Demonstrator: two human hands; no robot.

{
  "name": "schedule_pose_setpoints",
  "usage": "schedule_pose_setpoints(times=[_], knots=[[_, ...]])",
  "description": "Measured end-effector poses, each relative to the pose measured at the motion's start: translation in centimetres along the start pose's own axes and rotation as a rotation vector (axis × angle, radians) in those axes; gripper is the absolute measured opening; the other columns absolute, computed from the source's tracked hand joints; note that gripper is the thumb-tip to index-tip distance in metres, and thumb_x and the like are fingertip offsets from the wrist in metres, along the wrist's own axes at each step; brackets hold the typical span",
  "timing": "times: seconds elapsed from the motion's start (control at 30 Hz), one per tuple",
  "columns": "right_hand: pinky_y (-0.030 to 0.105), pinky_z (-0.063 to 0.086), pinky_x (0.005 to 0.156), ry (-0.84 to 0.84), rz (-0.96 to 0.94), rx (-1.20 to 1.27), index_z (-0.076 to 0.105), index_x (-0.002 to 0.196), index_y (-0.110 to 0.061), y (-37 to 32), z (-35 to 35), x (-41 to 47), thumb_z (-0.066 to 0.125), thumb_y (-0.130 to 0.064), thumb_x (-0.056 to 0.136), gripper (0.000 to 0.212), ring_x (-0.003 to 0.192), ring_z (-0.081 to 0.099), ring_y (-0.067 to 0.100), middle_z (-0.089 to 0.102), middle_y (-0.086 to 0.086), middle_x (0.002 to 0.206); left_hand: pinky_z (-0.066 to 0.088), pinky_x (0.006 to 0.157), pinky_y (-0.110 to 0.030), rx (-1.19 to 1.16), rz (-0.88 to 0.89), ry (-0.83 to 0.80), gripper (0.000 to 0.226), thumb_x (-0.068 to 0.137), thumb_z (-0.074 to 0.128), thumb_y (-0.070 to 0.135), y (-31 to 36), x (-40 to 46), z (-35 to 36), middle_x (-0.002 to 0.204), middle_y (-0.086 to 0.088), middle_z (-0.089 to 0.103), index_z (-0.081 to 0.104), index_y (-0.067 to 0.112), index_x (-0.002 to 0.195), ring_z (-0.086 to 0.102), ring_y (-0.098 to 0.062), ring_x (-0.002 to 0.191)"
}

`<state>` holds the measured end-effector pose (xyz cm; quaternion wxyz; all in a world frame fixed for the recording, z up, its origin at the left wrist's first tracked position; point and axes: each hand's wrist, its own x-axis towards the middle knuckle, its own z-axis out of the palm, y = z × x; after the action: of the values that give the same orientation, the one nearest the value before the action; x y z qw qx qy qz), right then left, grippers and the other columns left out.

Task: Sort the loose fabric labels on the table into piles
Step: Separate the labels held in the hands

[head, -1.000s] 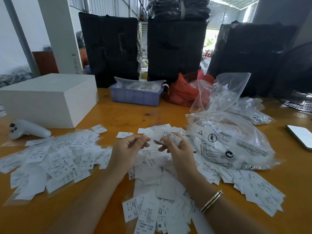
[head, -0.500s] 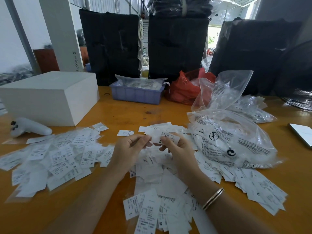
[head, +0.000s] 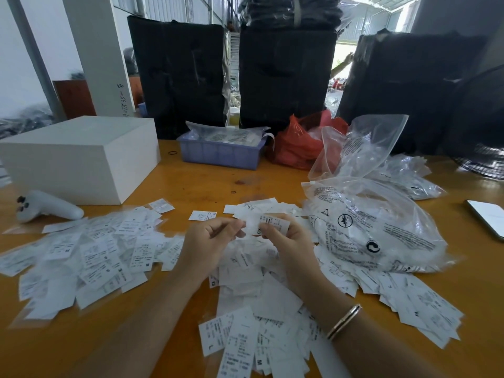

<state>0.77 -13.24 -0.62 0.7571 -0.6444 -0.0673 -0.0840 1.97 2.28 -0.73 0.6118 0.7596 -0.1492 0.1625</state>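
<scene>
White fabric labels cover the wooden table point(head: 191, 184). One spread pile point(head: 90, 255) lies to the left, a loose heap point(head: 256, 309) runs down the middle, and more labels point(head: 409, 304) lie at the right. Above the middle heap my right hand point(head: 289, 241) pinches a label marked XS point(head: 270, 222). My left hand point(head: 210, 241) is close beside it, fingers curled, its fingertips touching the label's left edge.
A white box point(head: 79, 156) and a white controller point(head: 46, 208) sit at the left. A purple tray point(head: 221, 154), a red bag point(head: 297, 145) and clear plastic bags point(head: 373, 222) stand behind and to the right. A phone point(head: 488, 216) lies at the right edge.
Both hands stay together over the middle heap. The left fingertips have closed in on the label held by the right hand.
</scene>
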Motion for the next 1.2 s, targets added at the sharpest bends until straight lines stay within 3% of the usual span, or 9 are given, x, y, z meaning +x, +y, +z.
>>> schedule_pose_setpoints(times=[0.1,0.23,0.57,0.7,0.83,1.0,1.07,1.2], knots=[[0.010,0.045,0.055,0.052,-0.029,-0.031,0.067,0.082,-0.023,0.0,-0.1,0.1,0.063,-0.013,0.088,0.012,0.060,0.059,-0.002,0.066,-0.011,0.066,0.046,0.061,-0.004,0.004,0.002,-0.004,0.012,0.079,0.059,0.041,0.0,0.0,0.0,0.074,0.020,0.071,0.069,0.034,0.082,0.064,0.006,0.072],[0.008,0.042,0.053,0.072,-0.043,-0.048,0.066,0.082,-0.022,0.0,-0.3,0.2,0.063,-0.013,0.088,0.011,0.057,0.055,-0.003,0.064,-0.012,0.063,0.046,0.062,-0.005,0.015,-0.008,0.001,0.009,0.083,0.061,0.037,-0.2,0.1,-0.1,0.075,0.019,0.071,0.070,0.033,0.083,0.063,0.004,0.073],[0.025,0.050,0.060,-0.063,-0.074,-0.165,0.069,0.071,-0.035,0.0,0.1,0.0,0.062,-0.009,0.088,0.032,0.067,0.062,0.010,0.067,-0.008,0.070,0.045,0.061,-0.004,0.036,-0.017,0.015,0.009,0.083,0.060,0.035,0.0,0.0,-0.1,0.071,0.022,0.069,0.068,0.033,0.078,0.062,0.007,0.070],[0.037,0.052,0.063,-0.089,-0.065,-0.163,0.070,0.073,-0.029,0.2,0.1,0.1,0.062,-0.007,0.086,0.027,0.070,0.063,0.020,0.068,0.002,0.073,0.045,0.060,-0.005,0.067,-0.002,0.016,0.010,0.086,0.063,0.030,-0.2,0.1,-0.1,0.073,0.019,0.069,0.067,0.036,0.080,0.062,0.004,0.069],[0.029,0.052,0.057,-0.129,-0.026,-0.085,0.070,0.081,-0.026,0.4,-0.2,0.2,0.057,0.000,0.087,0.030,0.069,0.064,0.017,0.067,0.002,0.073,0.047,0.062,-0.006,0.045,-0.011,-0.006,0.010,0.085,0.066,0.025,-0.4,0.1,-0.2,0.079,0.025,0.069,0.068,0.035,0.084,0.063,0.005,0.074],[0.036,0.043,0.064,-0.169,-0.059,-0.259,0.051,0.114,-0.040,1.2,0.0,0.3,0.050,-0.008,0.090,0.040,0.070,0.049,0.020,0.054,0.001,0.079,0.043,0.060,-0.001,0.083,-0.032,-0.114,0.017,0.083,0.070,0.022,-0.4,0.1,0.2,0.080,0.040,0.063,0.066,0.038,0.085,0.058,0.018,0.081],[0.030,0.044,0.067,-0.137,-0.054,-0.167,0.049,0.116,-0.034,1.3,0.0,0.4,0.049,-0.009,0.094,0.033,0.073,0.052,0.017,0.053,0.003,0.079,0.044,0.061,-0.002,0.059,-0.041,-0.079,0.013,0.083,0.069,0.023,-0.5,0.1,0.2,0.082,0.038,0.064,0.067,0.036,0.086,0.060,0.016,0.081],[0.011,0.041,0.053,-0.020,-0.100,-0.242,0.056,0.098,-0.028,1.2,-0.6,0.6,0.056,-0.014,0.093,0.015,0.058,0.056,0.003,0.057,-0.010,0.058,0.049,0.061,-0.007,0.014,-0.080,0.015,0.007,0.082,0.069,0.031,-0.7,0.3,0.0,0.083,0.028,0.068,0.068,0.034,0.088,0.063,0.009,0.080]])
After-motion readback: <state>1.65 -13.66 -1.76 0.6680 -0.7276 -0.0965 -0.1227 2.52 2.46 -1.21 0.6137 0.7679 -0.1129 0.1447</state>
